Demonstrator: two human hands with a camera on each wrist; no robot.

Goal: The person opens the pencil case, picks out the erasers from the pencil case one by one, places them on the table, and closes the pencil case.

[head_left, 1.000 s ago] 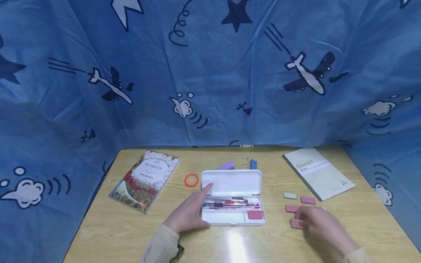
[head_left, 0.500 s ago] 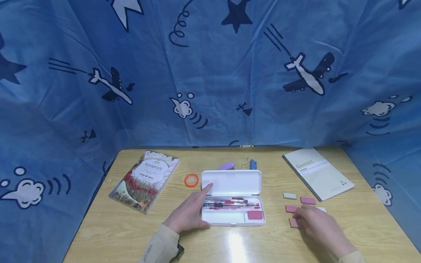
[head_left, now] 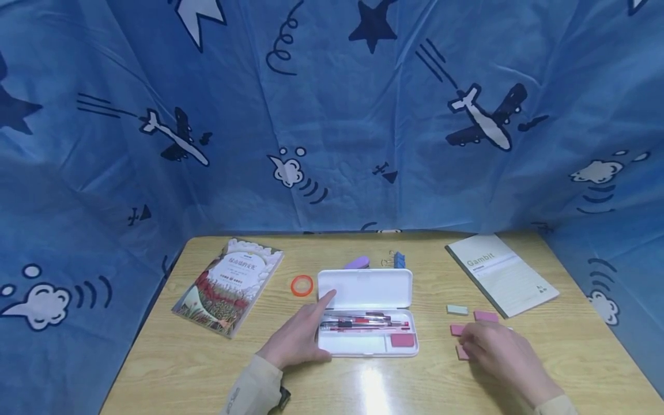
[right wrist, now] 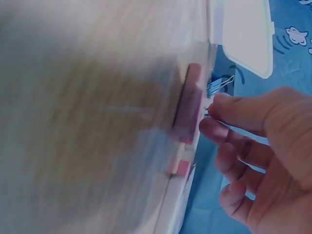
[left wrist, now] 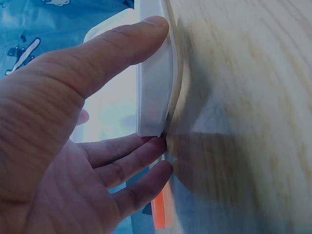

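Note:
A white pencil case (head_left: 353, 344) lies lid up at the centre, with several pens (head_left: 358, 323) and a pink eraser (head_left: 402, 340) inside. My left hand (head_left: 293, 340) spans its left end: the thumb (left wrist: 146, 39) lies along the front wall, and the straight index finger reaches the raised lid. To the right, my right hand (head_left: 500, 351) is low over a group of loose erasers, its fingers loosely bent. The front pink eraser (head_left: 463, 353) is partly under it; in the right wrist view a pink eraser (right wrist: 189, 105) stands beside the fingertips, with none seen between thumb and index.
Near the right hand are a pale green eraser (head_left: 457, 310) and pink erasers (head_left: 486, 316). A notebook (head_left: 500, 274) lies at the back right and a book (head_left: 228, 285) at the left. Orange tape (head_left: 302, 285), a purple object (head_left: 357, 263) and a blue binder clip (head_left: 399, 260) sit behind the case.
My right hand has shifted slightly left over the erasers, and the front pink eraser has moved a little left. The left hand and the pencil case have stayed in place.

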